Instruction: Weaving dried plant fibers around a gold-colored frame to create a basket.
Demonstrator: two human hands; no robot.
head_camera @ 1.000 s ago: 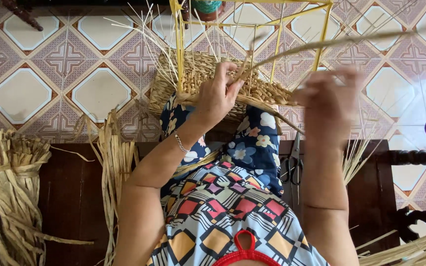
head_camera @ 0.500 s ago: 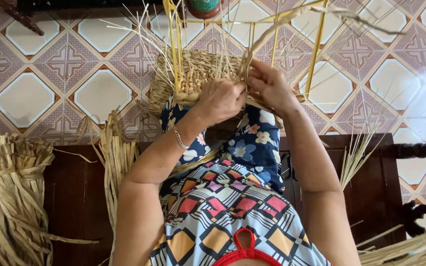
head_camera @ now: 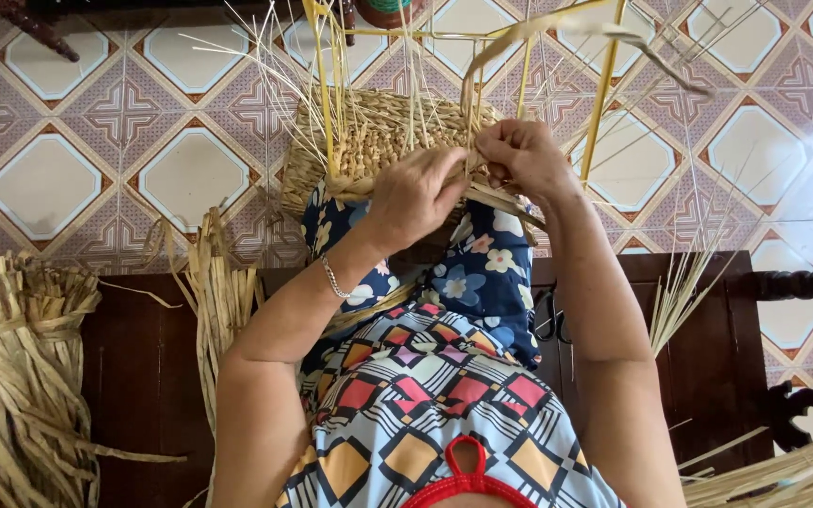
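A half-woven straw basket [head_camera: 369, 141] on a yellow wire frame [head_camera: 604, 103] rests on my knees. My left hand [head_camera: 416, 198] presses its near rim with fingers curled over the weave. My right hand [head_camera: 519, 155] sits close beside it and pinches a flat straw strand [head_camera: 557, 23] that arcs up and away to the right. Loose straw ends stick up from the basket in all directions. A thin bracelet [head_camera: 333, 278] is on my left wrist.
A large bundle of dried straw [head_camera: 11, 376] lies on the dark wooden bench [head_camera: 134, 376] at left, with a smaller bundle [head_camera: 218, 301] beside my left arm. Scissors [head_camera: 549, 325] lie by my right elbow. More straw [head_camera: 783, 475] sits at bottom right. Patterned floor tiles lie beyond.
My right hand pulled the strand out to the right, then came back in to the basket rim beside my left hand. My left hand stayed on the rim.
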